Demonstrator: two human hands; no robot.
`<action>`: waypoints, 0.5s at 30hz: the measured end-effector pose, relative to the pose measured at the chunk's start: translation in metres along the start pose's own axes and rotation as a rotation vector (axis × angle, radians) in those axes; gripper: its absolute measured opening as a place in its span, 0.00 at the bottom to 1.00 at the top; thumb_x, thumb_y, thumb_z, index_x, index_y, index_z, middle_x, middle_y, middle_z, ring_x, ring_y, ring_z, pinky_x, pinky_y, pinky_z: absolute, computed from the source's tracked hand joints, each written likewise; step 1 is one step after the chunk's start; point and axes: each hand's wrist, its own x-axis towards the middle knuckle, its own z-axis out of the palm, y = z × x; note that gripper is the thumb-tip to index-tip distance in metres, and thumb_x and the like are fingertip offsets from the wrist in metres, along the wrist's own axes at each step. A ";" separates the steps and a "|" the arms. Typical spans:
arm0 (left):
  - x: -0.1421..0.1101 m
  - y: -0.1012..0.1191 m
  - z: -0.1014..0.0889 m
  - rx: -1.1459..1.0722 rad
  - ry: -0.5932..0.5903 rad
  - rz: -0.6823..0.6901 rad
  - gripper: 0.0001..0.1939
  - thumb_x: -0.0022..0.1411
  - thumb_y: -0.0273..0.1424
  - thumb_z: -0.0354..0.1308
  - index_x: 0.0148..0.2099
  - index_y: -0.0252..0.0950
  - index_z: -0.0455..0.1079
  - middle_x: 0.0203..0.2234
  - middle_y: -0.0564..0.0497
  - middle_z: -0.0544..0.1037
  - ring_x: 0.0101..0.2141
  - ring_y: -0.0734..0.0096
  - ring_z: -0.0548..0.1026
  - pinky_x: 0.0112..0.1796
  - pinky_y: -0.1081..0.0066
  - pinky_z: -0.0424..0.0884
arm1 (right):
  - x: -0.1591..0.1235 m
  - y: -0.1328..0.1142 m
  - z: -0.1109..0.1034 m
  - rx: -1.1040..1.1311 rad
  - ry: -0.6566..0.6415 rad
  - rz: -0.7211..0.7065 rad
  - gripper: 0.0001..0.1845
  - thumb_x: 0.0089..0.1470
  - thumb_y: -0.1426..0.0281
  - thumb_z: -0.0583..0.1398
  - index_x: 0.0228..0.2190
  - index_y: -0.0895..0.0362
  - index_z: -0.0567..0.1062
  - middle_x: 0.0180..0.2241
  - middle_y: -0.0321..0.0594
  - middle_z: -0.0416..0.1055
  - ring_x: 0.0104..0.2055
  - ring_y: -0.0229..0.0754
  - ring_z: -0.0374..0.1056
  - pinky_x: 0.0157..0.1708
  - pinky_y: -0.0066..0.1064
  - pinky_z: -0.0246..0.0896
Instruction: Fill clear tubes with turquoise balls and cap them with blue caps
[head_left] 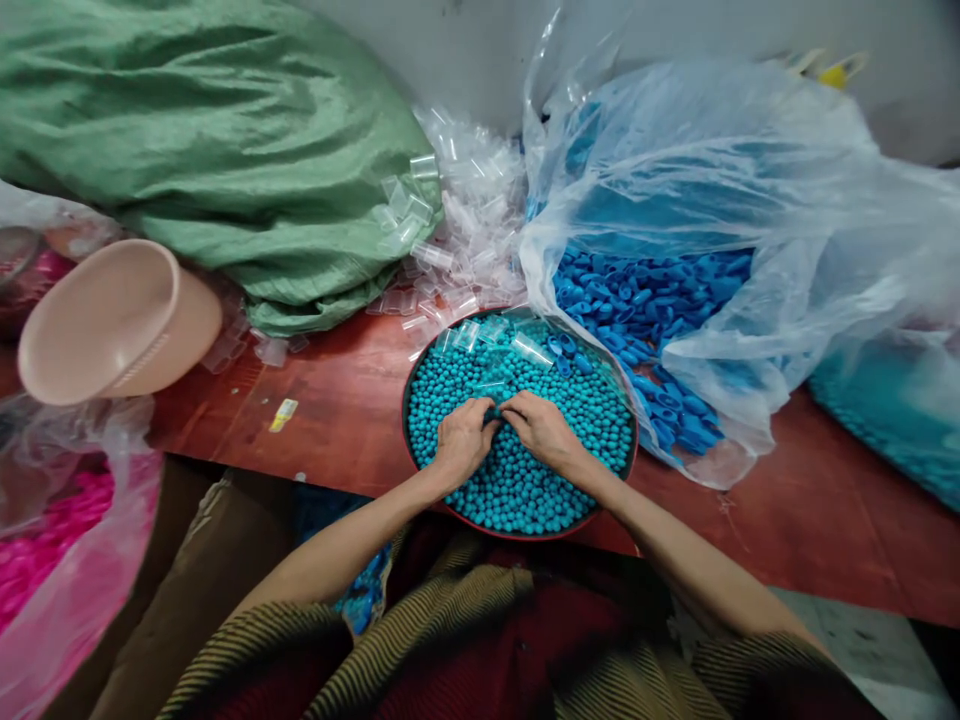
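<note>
My left hand (463, 438) and my right hand (546, 430) meet over a round tray (407, 440) full of small teal beads (525, 500). The fingertips of both hands are pinched together. Whatever sits between them is too small and dark to make out, though a clear edge shows just beyond the fingertips. On the far part of the beads lie several short clear plastic tubes (532, 349) and a few blue plastic caps (564, 350).
Behind the tray is a heap of clear tubes (480, 220). A green sack (247, 160) and a pink basin (127, 320) stand left. To the right, a plastic bag (720, 200) spills blue pieces (645, 300) onto the red table (330, 420). Bright pink pieces (60, 530) fill a bag lower left.
</note>
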 end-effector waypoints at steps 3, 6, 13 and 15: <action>0.004 0.000 -0.002 -0.092 0.011 -0.008 0.08 0.60 0.29 0.51 0.43 0.38 0.67 0.37 0.49 0.76 0.39 0.63 0.73 0.43 0.65 0.67 | 0.006 0.004 -0.012 0.072 -0.006 -0.028 0.12 0.58 0.72 0.53 0.36 0.55 0.76 0.35 0.40 0.75 0.38 0.40 0.70 0.41 0.31 0.63; 0.005 -0.002 -0.004 -0.196 -0.010 -0.046 0.09 0.60 0.30 0.52 0.43 0.37 0.66 0.34 0.50 0.75 0.35 0.64 0.73 0.40 0.65 0.67 | 0.019 0.018 -0.033 -0.162 0.104 0.119 0.13 0.59 0.70 0.52 0.40 0.55 0.74 0.40 0.43 0.75 0.42 0.43 0.70 0.43 0.33 0.61; 0.010 -0.011 0.000 -0.520 -0.080 -0.060 0.09 0.57 0.32 0.52 0.41 0.37 0.65 0.28 0.55 0.70 0.32 0.71 0.69 0.37 0.70 0.66 | 0.025 0.042 -0.045 -0.769 -0.031 0.357 0.13 0.58 0.72 0.49 0.42 0.60 0.69 0.41 0.50 0.71 0.35 0.45 0.69 0.28 0.31 0.55; 0.012 -0.015 0.000 -0.663 -0.128 -0.109 0.09 0.57 0.31 0.53 0.41 0.36 0.64 0.27 0.56 0.68 0.30 0.74 0.67 0.35 0.72 0.65 | 0.012 0.041 -0.043 -0.795 -0.039 0.319 0.14 0.59 0.74 0.48 0.43 0.59 0.68 0.40 0.49 0.71 0.35 0.45 0.68 0.28 0.32 0.52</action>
